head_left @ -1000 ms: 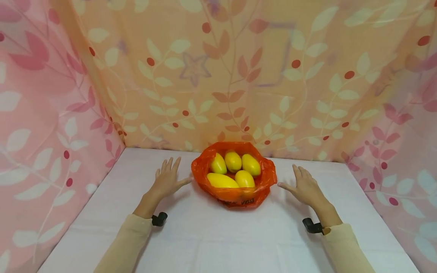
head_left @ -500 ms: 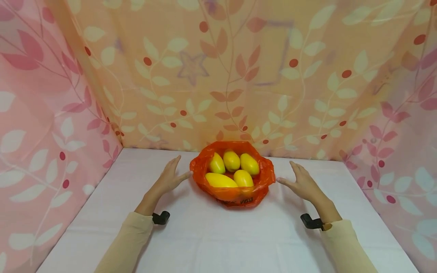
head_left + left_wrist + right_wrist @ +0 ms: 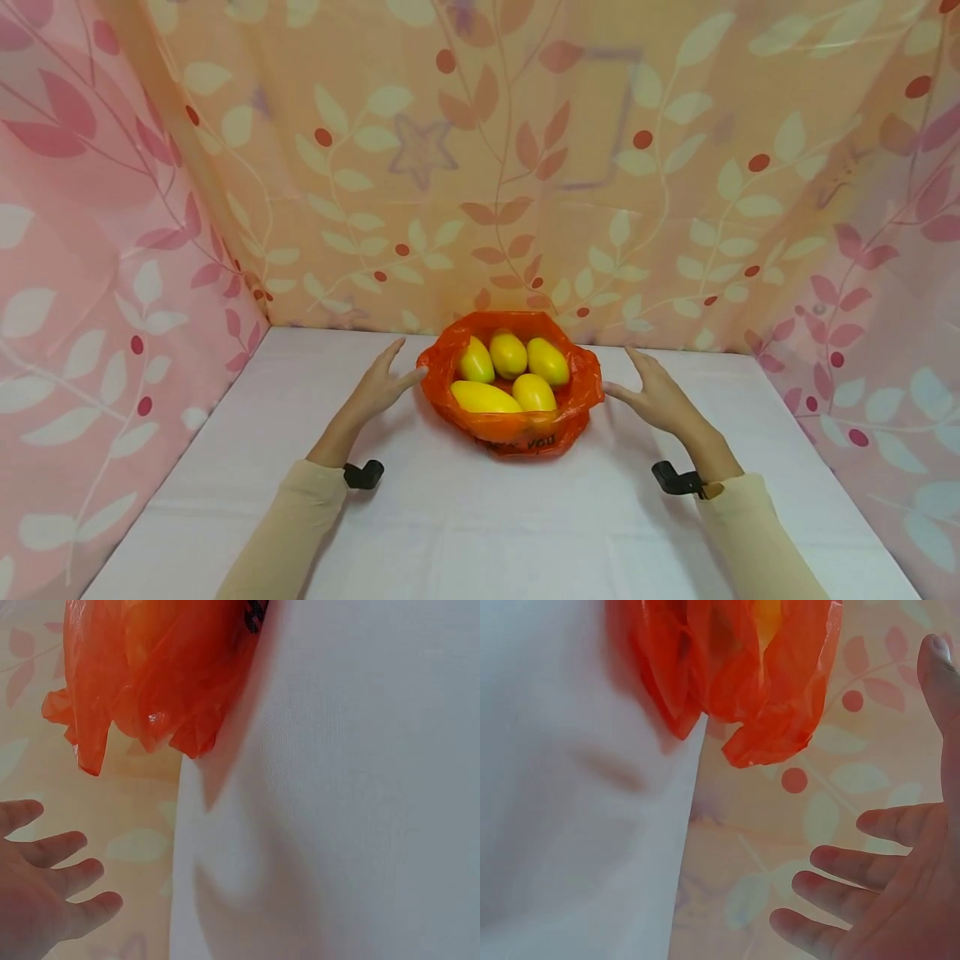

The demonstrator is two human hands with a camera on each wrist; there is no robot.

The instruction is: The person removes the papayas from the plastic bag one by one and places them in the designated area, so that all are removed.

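Note:
An orange-red plastic bag (image 3: 517, 429) stands with its mouth spread wide near the back of the table. Several yellow mangoes (image 3: 485, 397) lie inside it, and dark lettering shows on its front. My left hand (image 3: 373, 393) is raised at the bag's left side, thumb tip right at the rim. On the other side my right hand (image 3: 660, 398) mirrors it, with its thumb tip close to the right rim. Both wrist views show spread, straight fingers with nothing in them: the left hand (image 3: 45, 881) below the bag's crumpled edge, the right hand (image 3: 885, 877) beside it.
A white cloth (image 3: 480, 533) covers the table. Behind it hangs a peach leaf-patterned curtain (image 3: 360, 217), with pink patterned cloths (image 3: 97, 333) at both sides. A black wrist camera (image 3: 364, 475) is strapped to the left wrist, another black camera (image 3: 675, 478) to the right.
Both hands have moved inward toward the bag, and their palms have turned to face it. The bag and mangoes have stayed in place; the head view has shifted slightly.

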